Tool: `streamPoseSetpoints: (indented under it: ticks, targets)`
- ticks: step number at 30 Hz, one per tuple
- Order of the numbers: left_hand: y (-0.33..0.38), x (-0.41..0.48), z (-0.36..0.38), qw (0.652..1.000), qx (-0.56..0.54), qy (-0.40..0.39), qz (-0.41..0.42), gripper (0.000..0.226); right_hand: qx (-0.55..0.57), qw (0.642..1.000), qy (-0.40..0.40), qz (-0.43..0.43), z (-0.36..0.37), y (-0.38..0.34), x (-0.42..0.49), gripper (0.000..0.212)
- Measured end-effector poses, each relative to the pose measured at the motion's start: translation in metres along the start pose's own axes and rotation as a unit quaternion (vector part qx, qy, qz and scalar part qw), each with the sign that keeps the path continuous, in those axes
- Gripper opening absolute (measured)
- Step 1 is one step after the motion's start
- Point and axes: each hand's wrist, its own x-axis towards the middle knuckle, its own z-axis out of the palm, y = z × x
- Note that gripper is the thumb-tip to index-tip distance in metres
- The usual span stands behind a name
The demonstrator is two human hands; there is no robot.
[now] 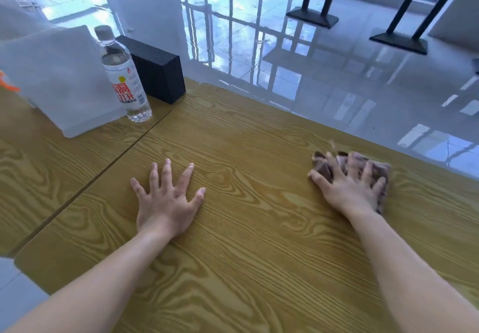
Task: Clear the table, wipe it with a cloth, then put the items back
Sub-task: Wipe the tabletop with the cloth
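My right hand (348, 186) presses flat, fingers spread, on a crumpled brown cloth (381, 170) near the far right edge of the wood-grain table (259, 229). My left hand (167, 198) lies flat on the bare tabletop with its fingers spread, holding nothing. On the adjoining table at the left stand a clear water bottle (124, 79) with a red and white label, a black box (158, 69) behind it, and a translucent white container (57, 79) beside it.
A seam (103, 167) separates the two tables. Beyond the far edge lies a glossy tiled floor (311, 73) with black table bases (313, 18) at the top right. An orange object (7, 84) shows at the left border.
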Motion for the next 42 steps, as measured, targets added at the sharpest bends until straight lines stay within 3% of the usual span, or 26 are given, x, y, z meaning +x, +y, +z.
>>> streamPoseSetpoints:
  ticks: [2,4,7,9,11,14,16,19,22,24,28,31,34,38,40,42]
  targets:
    - [0.0,0.0,0.0,1.0,-0.001,-0.005,0.003,0.074,-0.004,1.0,0.0,-0.023,0.002,-0.045,0.008,0.079]
    - [-0.001,0.0,-0.001,1.0,-0.004,-0.009,0.007,0.074,-0.042,0.991,0.015,-0.124,0.016,-0.084,-0.018,0.073]
    - [-0.004,-0.001,-0.002,1.0,-0.008,-0.018,0.013,0.074,-0.066,0.947,0.022,-0.315,0.047,-0.105,-0.101,0.066]
    - [-0.006,0.0,-0.003,1.0,-0.012,-0.024,0.013,0.074,-0.076,0.924,0.028,-0.374,0.053,-0.092,-0.127,0.061]
    - [-0.006,0.002,-0.004,0.999,-0.015,-0.033,0.012,0.074,-0.083,0.937,0.041,-0.337,0.044,-0.084,-0.101,0.058]
    - [-0.018,0.014,-0.011,0.998,-0.003,-0.029,0.049,0.072,-0.04,0.986,0.005,-0.165,0.024,-0.112,-0.034,0.064]
    - [-0.041,0.031,-0.018,0.995,-0.006,0.009,0.099,0.07,-0.026,0.993,-0.007,-0.116,0.027,-0.151,-0.019,0.069]
    - [-0.075,0.055,-0.018,0.993,-0.013,0.03,0.113,0.066,-0.054,0.966,0.008,-0.252,0.049,-0.193,-0.064,0.068]
    - [-0.082,0.059,-0.007,0.994,-0.006,0.009,0.112,0.065,-0.077,0.928,0.025,-0.363,0.053,-0.188,-0.082,0.062]
    - [-0.081,0.058,-0.007,0.993,-0.013,0.015,0.12,0.067,-0.077,0.94,0.023,-0.333,0.043,-0.186,-0.045,0.06]
    - [-0.082,0.057,-0.007,0.993,-0.026,0.018,0.115,0.067,-0.045,0.984,0.017,-0.171,0.025,-0.221,0.043,0.066]
    - [-0.081,0.057,-0.008,0.992,-0.027,0.026,0.116,0.067,-0.017,0.992,0.002,-0.125,0.021,-0.262,0.075,0.071]
    - [-0.081,0.058,-0.009,0.992,-0.03,0.032,0.118,0.067,-0.025,0.983,0.003,-0.18,0.022,-0.288,0.06,0.067]
    - [-0.081,0.055,-0.008,0.991,-0.035,0.046,0.122,0.067,-0.073,0.929,0.036,-0.36,0.042,-0.262,-0.007,0.061]
    - [-0.081,0.055,-0.008,0.991,-0.034,0.046,0.121,0.067,-0.081,0.928,0.027,-0.362,0.035,-0.254,0.008,0.061]
    - [-0.081,0.055,-0.009,0.99,-0.043,0.051,0.122,0.066,-0.063,0.956,0.015,-0.285,0.025,-0.267,0.048,0.062]
